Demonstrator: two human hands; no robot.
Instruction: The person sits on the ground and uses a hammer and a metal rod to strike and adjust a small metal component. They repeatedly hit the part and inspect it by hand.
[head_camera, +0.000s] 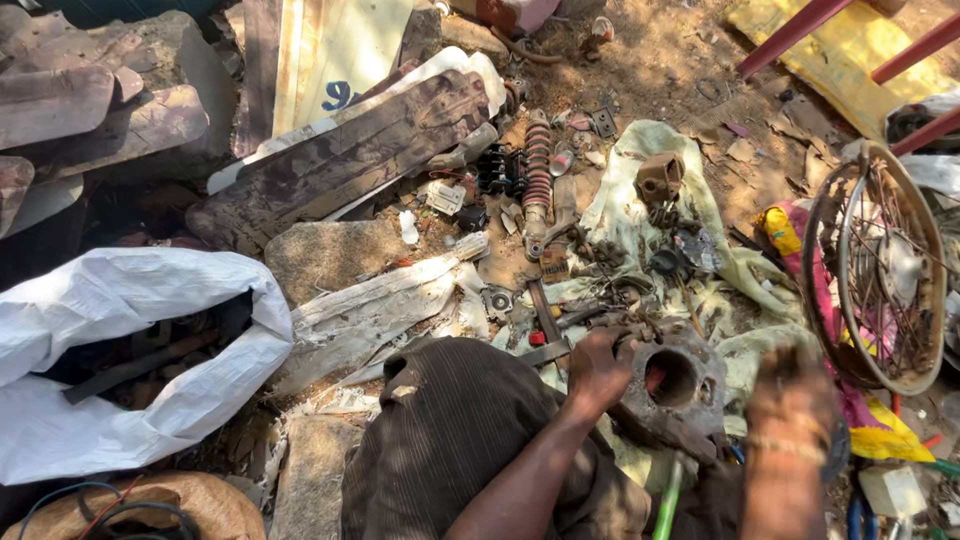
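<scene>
Gripping engine cylinder block (675, 385), left hand (598, 368); bore empty

The person's left hand (598, 368) grips the rim of a grimy engine cylinder block (672, 385) lying on a pale cloth (640, 190) strewn with small parts. The right hand (795, 390), blurred, hovers just beside the block. A spoked wheel (878, 265) stands nearby, and a white sack (120, 300) gapes at the left.

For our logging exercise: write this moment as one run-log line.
left hand: grips engine block rim | right hand: blurred, beside block | nearby: shock absorber, spoked wheel, white sack
</scene>
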